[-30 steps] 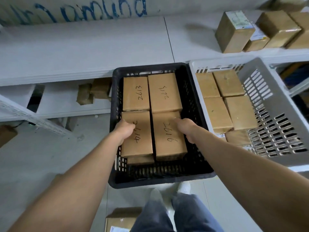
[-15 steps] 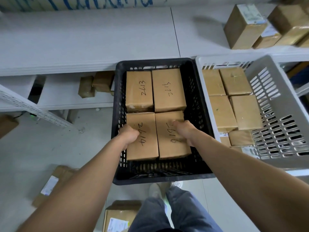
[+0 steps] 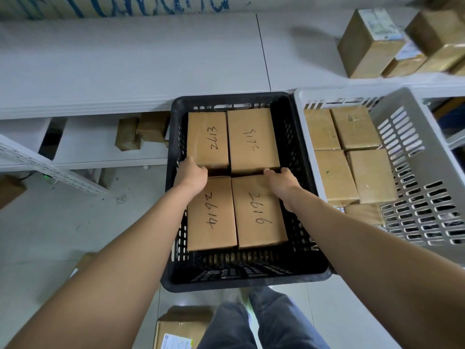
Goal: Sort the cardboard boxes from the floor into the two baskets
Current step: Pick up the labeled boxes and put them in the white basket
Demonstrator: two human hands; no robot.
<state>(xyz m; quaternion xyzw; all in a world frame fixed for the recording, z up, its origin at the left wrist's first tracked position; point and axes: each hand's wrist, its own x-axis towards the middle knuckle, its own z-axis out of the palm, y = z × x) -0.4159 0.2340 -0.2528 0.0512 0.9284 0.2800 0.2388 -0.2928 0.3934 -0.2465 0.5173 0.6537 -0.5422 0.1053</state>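
Four numbered cardboard boxes in the black basket [image 3: 304, 157]: 2613 [image 3: 208, 139] and another far, 2614 [image 3: 210, 215] and 2616 [image 3: 259, 212] near, packed side by side. Left hand [image 3: 191, 175] at the far end of 2614, right hand [image 3: 281, 183] at the far end of 2616, fingers curled down into the gap; grip apparently closed on those edges, though fingertips hidden. More boxes in the white basket [image 3: 412, 157] just beside, one box [image 3: 181, 328] on the floor.
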